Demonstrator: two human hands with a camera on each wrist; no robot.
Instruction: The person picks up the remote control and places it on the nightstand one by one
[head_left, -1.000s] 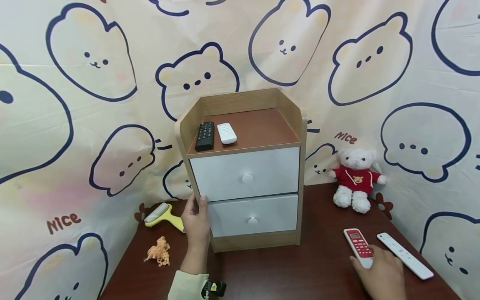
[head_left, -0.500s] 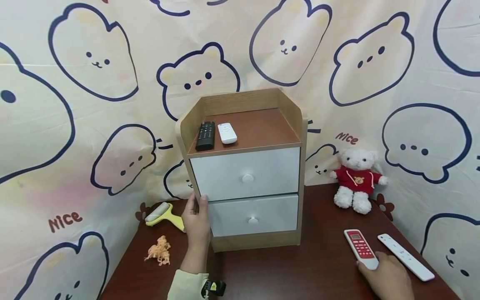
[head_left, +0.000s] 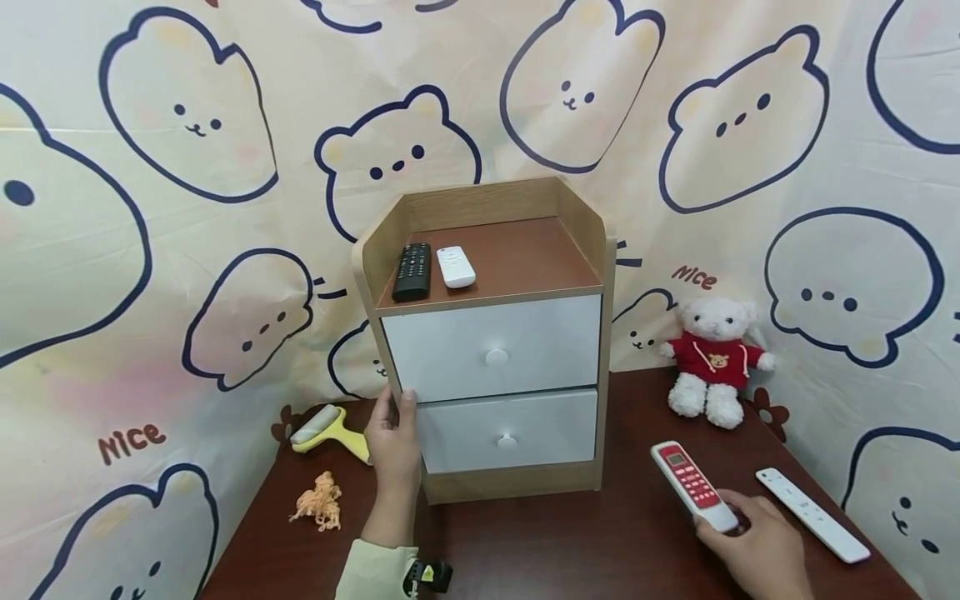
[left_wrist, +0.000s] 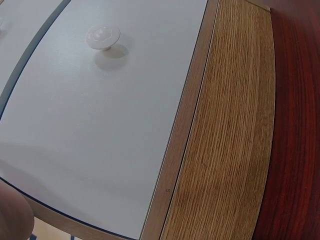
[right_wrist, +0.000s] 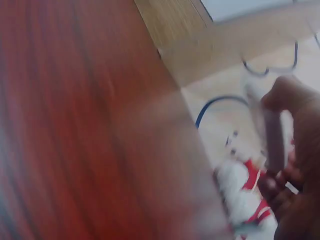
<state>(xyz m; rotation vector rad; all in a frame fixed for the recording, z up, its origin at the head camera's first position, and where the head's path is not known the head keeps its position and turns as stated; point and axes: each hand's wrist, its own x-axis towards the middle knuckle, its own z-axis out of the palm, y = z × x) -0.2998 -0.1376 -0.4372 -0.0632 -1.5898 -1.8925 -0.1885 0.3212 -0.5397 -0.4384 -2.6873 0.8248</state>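
"Nice" stands in brown letters on the bear-printed cloth (head_left: 570, 137). Near right, the right hand (head_left: 761, 542) pinches a white remote (head_left: 693, 486) (red panel, key lettering too small to read) over the wood-grained table (head_left: 540, 550). Left, the left hand (head_left: 394, 458) rests, thumb and fingers spread, against the wood-grain cabinet (head_left: 517, 482) with round-knobbed, smooth white drawers (head_left: 450, 358).
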